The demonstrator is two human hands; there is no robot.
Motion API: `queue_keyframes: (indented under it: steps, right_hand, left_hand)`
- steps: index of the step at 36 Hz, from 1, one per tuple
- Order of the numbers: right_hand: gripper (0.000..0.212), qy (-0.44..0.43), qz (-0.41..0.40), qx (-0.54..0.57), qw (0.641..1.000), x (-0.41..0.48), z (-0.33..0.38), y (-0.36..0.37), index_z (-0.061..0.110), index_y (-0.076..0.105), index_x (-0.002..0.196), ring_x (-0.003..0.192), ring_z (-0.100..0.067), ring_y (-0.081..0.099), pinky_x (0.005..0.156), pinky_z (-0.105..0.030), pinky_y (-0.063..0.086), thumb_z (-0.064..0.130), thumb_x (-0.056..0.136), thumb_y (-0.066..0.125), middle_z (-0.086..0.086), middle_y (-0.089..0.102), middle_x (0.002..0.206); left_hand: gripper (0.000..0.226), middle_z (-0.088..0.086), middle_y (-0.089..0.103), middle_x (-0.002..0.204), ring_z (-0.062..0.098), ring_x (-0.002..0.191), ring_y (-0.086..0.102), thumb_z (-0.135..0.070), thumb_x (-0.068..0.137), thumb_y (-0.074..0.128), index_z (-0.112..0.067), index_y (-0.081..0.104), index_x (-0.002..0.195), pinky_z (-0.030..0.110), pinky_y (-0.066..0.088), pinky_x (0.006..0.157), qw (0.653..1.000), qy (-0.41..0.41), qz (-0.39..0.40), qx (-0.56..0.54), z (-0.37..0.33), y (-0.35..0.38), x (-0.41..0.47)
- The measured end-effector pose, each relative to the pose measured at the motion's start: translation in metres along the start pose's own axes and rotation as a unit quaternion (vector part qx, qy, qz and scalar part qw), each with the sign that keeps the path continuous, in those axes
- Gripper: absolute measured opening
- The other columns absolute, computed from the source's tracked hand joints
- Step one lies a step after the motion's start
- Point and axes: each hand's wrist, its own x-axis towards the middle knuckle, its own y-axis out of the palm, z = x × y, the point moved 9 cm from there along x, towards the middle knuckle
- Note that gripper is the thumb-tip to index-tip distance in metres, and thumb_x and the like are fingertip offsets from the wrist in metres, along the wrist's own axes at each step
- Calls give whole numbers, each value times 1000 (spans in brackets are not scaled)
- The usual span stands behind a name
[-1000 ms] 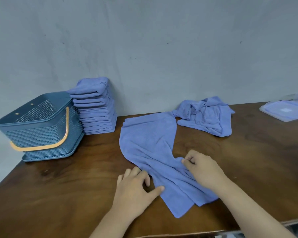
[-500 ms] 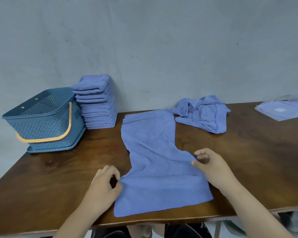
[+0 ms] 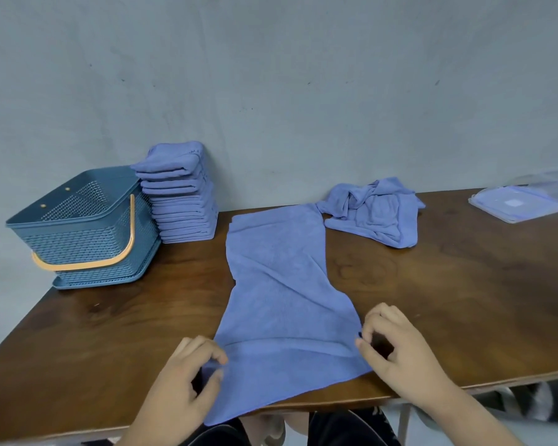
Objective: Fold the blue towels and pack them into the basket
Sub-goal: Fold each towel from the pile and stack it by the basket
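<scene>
A blue towel (image 3: 281, 304) lies spread lengthwise down the middle of the wooden table (image 3: 448, 300), its near end hanging over the front edge. My left hand (image 3: 187, 381) pinches the towel's left edge near the front. On the opposite edge, my right hand (image 3: 397, 346) pinches the towel between thumb and fingers. A crumpled blue towel (image 3: 376, 215) sits behind, near the wall. At the far left stands a blue mesh basket (image 3: 81, 233) with an orange handle, and a tall stack of folded blue towels (image 3: 182, 194) rises beside it.
A clear plastic lid and container (image 3: 517, 204) lie at the table's far right. The grey wall runs along the back edge. My legs show under the front edge.
The towel's near end has been drawn toward me and now hangs over the front edge. Both hands have shifted nearer along its side edges, spreading it wider and flatter.
</scene>
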Motion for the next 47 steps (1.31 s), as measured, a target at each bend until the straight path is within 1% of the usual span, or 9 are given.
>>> queue_keyframes:
  steps: [4,10,19,22,28,31,37,43,47]
  right_hand:
    - [18,-13,86,-10,996,-3,6,11,38,61,80,96,-16,57,86,-39,49,32,88,76,12,62,95]
    - [34,-20,140,-35,989,-2,0,25,48,68,118,130,-7,52,105,-25,39,37,87,76,29,62,129]
    - [16,26,58,-36,997,1,-11,18,51,60,120,91,-2,61,75,-12,44,43,106,56,29,60,99]
    - [18,74,26,43,996,10,-14,5,43,61,123,62,-5,52,61,-21,41,42,105,58,9,53,73]
    - [21,135,-30,274,952,32,16,-33,22,75,102,64,-17,48,60,-29,43,41,94,71,-21,55,69]
    - [16,147,-55,345,926,37,27,-47,19,81,94,77,-10,63,71,-17,52,32,92,73,-6,67,75]
    - [48,109,14,376,920,29,38,-50,19,74,123,109,-31,73,100,-36,57,-16,96,59,-15,77,118]
    - [24,110,-50,208,971,31,29,-56,30,80,104,86,-26,74,84,-37,59,19,85,87,-3,79,98]
    - [17,111,-63,229,965,40,28,-60,23,80,104,87,-21,75,81,-30,60,33,90,78,-5,79,96]
  left_hand:
    - [23,-22,61,103,6,99,55,-44,84,82,-44,61,94,26,41,89,997,22,64,38,-3,8,-9]
    - [29,-23,63,116,7,112,55,-65,81,84,-51,66,100,24,36,100,995,-2,94,32,5,13,-8]
    - [10,-14,68,107,13,106,61,-51,99,67,-41,67,96,31,44,94,998,-37,49,5,13,11,-6]
    - [27,-8,71,103,9,93,67,-57,101,61,-32,69,107,29,50,78,992,-98,1,-74,20,0,-5]
    - [37,2,63,73,7,66,55,-58,100,56,-22,65,106,17,46,64,975,-106,-86,-178,9,-26,10]
    - [37,1,58,74,8,67,51,-55,100,56,-20,64,107,18,43,62,972,-92,-109,-188,0,-39,20]
    - [44,-4,54,81,7,73,49,-61,103,50,-18,62,107,19,38,66,970,-80,-138,-184,-8,-58,34]
    - [39,15,48,98,24,86,46,-34,86,68,-9,56,113,30,37,70,913,-59,16,-404,-5,-45,37]
    - [68,12,55,109,36,78,40,-9,64,59,-15,51,131,35,29,60,941,-63,105,-316,1,-38,35]
